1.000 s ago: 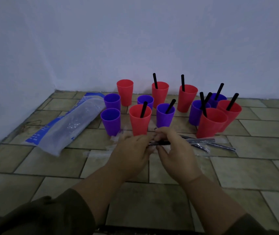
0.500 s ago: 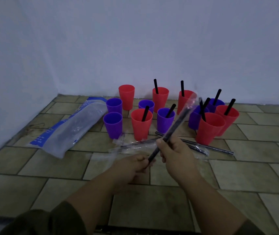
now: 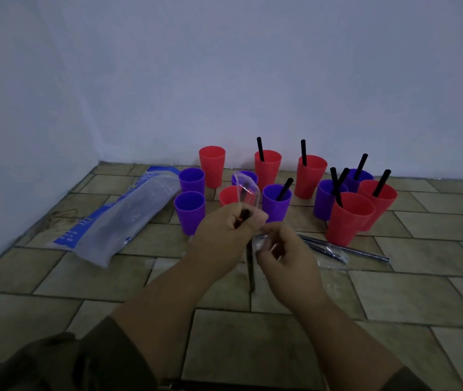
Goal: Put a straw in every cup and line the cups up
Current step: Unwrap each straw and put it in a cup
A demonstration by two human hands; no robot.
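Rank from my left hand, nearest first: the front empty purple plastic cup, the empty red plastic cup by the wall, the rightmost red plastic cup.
From the left hand:
1. Front empty purple plastic cup, just left.
2. Empty red plastic cup, farther back.
3. Rightmost red plastic cup, far right.

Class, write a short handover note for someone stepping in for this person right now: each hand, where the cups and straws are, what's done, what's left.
The left grip holds a black straw and its clear wrapper; the right grip pinches the wrapper.
Done: seven cups show straws.
Left: the red cup at back left, two purple cups beside it and the middle purple cup show none; wrapped straws lie on the floor; cups stand clustered, not lined up.
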